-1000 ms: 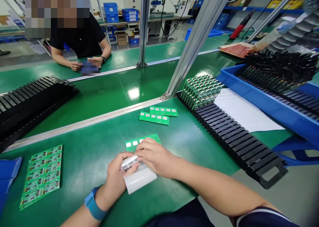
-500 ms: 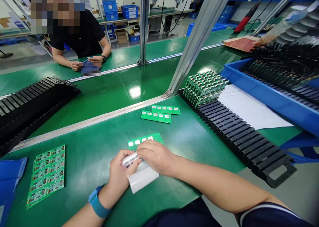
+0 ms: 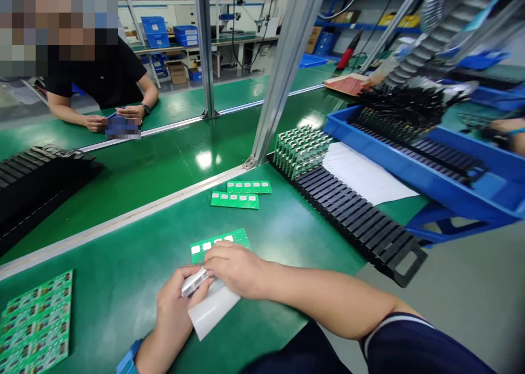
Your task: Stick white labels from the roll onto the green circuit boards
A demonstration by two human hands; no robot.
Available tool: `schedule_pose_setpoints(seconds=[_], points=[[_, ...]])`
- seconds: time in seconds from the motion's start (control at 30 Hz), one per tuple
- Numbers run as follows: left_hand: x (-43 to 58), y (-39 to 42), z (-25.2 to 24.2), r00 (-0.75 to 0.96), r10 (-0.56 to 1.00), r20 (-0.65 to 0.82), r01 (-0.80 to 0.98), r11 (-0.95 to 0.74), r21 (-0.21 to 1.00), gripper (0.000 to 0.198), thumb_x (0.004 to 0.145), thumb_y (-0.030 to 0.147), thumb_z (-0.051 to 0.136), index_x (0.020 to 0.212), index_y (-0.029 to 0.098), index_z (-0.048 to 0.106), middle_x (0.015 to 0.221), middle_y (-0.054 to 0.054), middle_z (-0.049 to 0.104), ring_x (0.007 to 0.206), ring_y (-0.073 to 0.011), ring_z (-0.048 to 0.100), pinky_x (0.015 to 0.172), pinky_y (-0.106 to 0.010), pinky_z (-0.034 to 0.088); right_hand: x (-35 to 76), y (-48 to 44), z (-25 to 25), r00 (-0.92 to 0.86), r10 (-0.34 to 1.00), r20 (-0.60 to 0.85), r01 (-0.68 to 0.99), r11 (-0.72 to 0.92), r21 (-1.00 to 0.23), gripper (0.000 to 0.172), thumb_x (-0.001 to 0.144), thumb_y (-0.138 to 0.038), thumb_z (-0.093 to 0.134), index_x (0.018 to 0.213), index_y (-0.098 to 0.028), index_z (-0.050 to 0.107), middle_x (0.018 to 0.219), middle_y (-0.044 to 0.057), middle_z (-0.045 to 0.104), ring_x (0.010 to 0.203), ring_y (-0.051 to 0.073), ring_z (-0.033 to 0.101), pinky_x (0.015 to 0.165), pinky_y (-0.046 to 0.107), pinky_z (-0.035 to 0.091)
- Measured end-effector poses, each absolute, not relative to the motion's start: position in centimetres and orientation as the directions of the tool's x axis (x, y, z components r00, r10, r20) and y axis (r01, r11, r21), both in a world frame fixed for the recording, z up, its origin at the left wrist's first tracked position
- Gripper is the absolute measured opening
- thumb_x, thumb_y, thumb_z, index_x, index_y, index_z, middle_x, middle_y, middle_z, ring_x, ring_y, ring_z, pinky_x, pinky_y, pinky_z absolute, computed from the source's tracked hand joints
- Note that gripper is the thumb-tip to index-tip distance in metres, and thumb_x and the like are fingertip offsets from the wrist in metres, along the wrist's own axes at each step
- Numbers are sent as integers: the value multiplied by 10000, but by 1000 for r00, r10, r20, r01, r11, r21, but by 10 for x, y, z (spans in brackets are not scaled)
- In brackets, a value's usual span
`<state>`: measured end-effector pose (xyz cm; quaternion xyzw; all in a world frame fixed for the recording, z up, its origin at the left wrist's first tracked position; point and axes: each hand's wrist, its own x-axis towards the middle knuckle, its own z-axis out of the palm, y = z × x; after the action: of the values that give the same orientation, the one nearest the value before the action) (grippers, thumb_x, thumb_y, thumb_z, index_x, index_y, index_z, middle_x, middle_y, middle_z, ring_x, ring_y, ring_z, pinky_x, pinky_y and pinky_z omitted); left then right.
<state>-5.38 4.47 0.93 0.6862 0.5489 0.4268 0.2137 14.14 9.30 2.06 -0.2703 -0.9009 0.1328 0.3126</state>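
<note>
A white strip of printed labels [image 3: 215,309] on glossy backing is bent over my left hand's fingers, its loose end hanging toward me. My left hand [image 3: 174,297] is closed around the strip, thumb on top. The fingers of my right hand [image 3: 238,270] are pinched together at the strip's upper edge; their tips are partly hidden. Just beyond my hands lies a green circuit board panel [image 3: 199,256] with white squares, partly covered by my right hand. Farther off, two similar panels [image 3: 235,200] with labels on them lie overlapping on the green table.
A stack of green boards [image 3: 39,322] lies at left. On the right, a black slotted rack [image 3: 356,215] holds several upright boards [image 3: 303,150], near a blue bin [image 3: 451,171]. Metal posts [image 3: 283,68] rise beyond the table. Across it, a person [image 3: 98,79] handles something blue.
The view has swung to the right, so the table's things sit farther left. My hands still hold the label strip, with its printed part now tilted more steeply.
</note>
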Motion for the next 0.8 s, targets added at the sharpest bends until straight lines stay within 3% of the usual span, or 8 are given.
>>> schedule_pose_setpoints(seconds=[0.23, 0.4, 0.5, 0.6, 0.7, 0.8], points=[[-57, 45, 3, -34, 977, 211, 633, -142, 761, 497, 815, 725, 680, 901, 237, 722, 843, -29, 811, 641, -196, 740, 569, -252, 574, 143, 99, 24, -743, 528, 411, 444, 849, -287, 151, 1022, -203, 564, 935, -174, 685, 1026, 31, 754, 921, 165, 642, 861, 301, 508], [-58, 48, 2, -71, 985, 160, 612, -83, 787, 528, 788, 744, 687, 889, 226, 719, 796, -24, 800, 601, -181, 713, 545, -238, 559, 140, 99, 23, -711, 547, 442, 450, 837, -311, 166, 1021, -203, 551, 897, -180, 658, 1020, 36, 747, 948, 186, 628, 853, 312, 508], [-58, 52, 3, -43, 986, 163, 609, -103, 786, 472, 783, 677, 729, 875, 214, 723, 728, -21, 790, 542, -173, 696, 492, -227, 545, 148, 98, 31, -645, 575, 502, 379, 812, -443, 138, 1020, -209, 551, 911, -188, 633, 1017, 69, 733, 993, 199, 628, 893, 343, 521], [-58, 52, 6, -33, 983, 178, 627, -118, 770, 391, 808, 589, 741, 881, 206, 724, 738, -30, 799, 522, -175, 698, 465, -230, 549, 172, 106, 44, -449, 729, 516, 310, 669, -675, 115, 1009, -204, 567, 910, -197, 625, 1009, 78, 714, 1000, 196, 641, 923, 367, 522], [-57, 49, 8, -15, 958, 287, 641, -211, 737, 284, 875, 498, 716, 906, 215, 712, 850, -46, 817, 620, -191, 755, 538, -249, 608, 202, 123, 52, -306, 909, 284, 348, 385, -855, 118, 961, -177, 624, 844, -192, 626, 1006, 64, 707, 960, 190, 657, 873, 353, 517], [-56, 42, 8, 127, 855, 503, 597, -471, 649, 182, 905, 375, 735, 995, 221, 699, 957, -63, 818, 805, -221, 804, 705, -287, 665, 223, 132, 52, -303, 953, 11, 469, 159, -869, 129, 913, -148, 663, 789, -172, 636, 988, 59, 709, 891, 177, 652, 817, 329, 498]])
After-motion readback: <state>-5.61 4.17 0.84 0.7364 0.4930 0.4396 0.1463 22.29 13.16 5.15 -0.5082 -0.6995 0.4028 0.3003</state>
